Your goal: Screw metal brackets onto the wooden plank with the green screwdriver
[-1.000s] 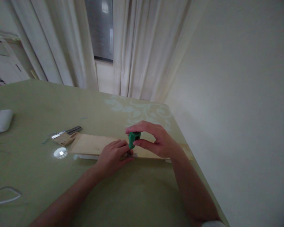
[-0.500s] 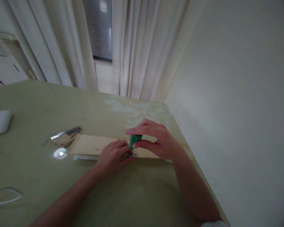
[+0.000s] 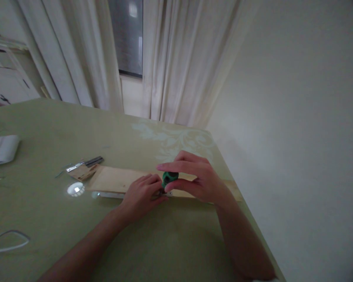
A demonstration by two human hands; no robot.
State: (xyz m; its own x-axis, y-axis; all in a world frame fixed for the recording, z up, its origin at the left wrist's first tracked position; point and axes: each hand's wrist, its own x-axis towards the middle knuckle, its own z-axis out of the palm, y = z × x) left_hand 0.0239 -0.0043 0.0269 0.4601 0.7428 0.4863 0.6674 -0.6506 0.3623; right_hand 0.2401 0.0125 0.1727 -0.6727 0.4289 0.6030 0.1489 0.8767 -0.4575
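A long pale wooden board (image 3: 110, 179) lies on the table. At its near edge sits a small metal bracket (image 3: 170, 194), mostly covered by fingers. My left hand (image 3: 142, 192) rests on the board with its fingers closed about the bracket, pressing it to the edge. My right hand (image 3: 195, 178) grips a short green-handled screwdriver (image 3: 170, 178) between thumb and fingers, its handle above the bracket. The screwdriver's shaft and tip are hidden behind my fingers.
Left of the board lie a brown paper piece (image 3: 80, 172) and a dark metal strip (image 3: 94, 161). A white device (image 3: 2, 150) and a white cable (image 3: 11, 246) are farther left. The wall (image 3: 306, 156) stands close beyond the table's right edge.
The screwdriver handle has turned and tilted within my right hand's fingers. My left hand stays on the bracket. The whole view has shifted slightly.
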